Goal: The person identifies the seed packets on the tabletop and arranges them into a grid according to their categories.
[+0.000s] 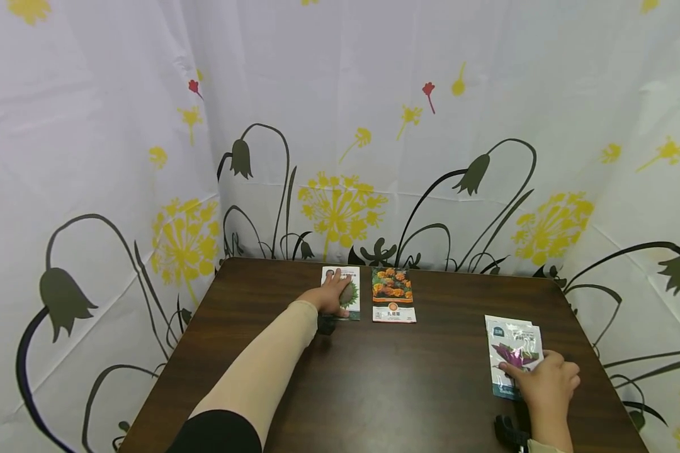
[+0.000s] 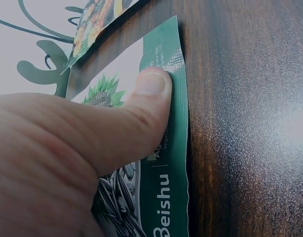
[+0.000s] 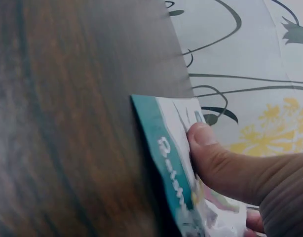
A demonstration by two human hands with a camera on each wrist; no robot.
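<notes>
My left hand (image 1: 330,297) lies on a white seed packet (image 1: 352,275) at the back of the table, its fingers spread over the front. In the left wrist view, the thumb rests flat across the packet's green band (image 2: 172,192), beside pictures of a sunflower head and striped seeds. At the right, my right hand (image 1: 546,380) pinches a white-and-teal packet (image 1: 507,343) showing a purple vegetable. Its thumb lies on the front, and a fingertip shows behind the packet (image 3: 166,153) in the right wrist view. Another white packet edge (image 1: 518,321) peeks out behind it.
A packet with orange flowers (image 1: 393,296) lies just right of the sunflower packet, a narrow gap between them. The dark wooden table (image 1: 374,384) meets a white curtain (image 1: 340,94) with flower prints along its back and sides.
</notes>
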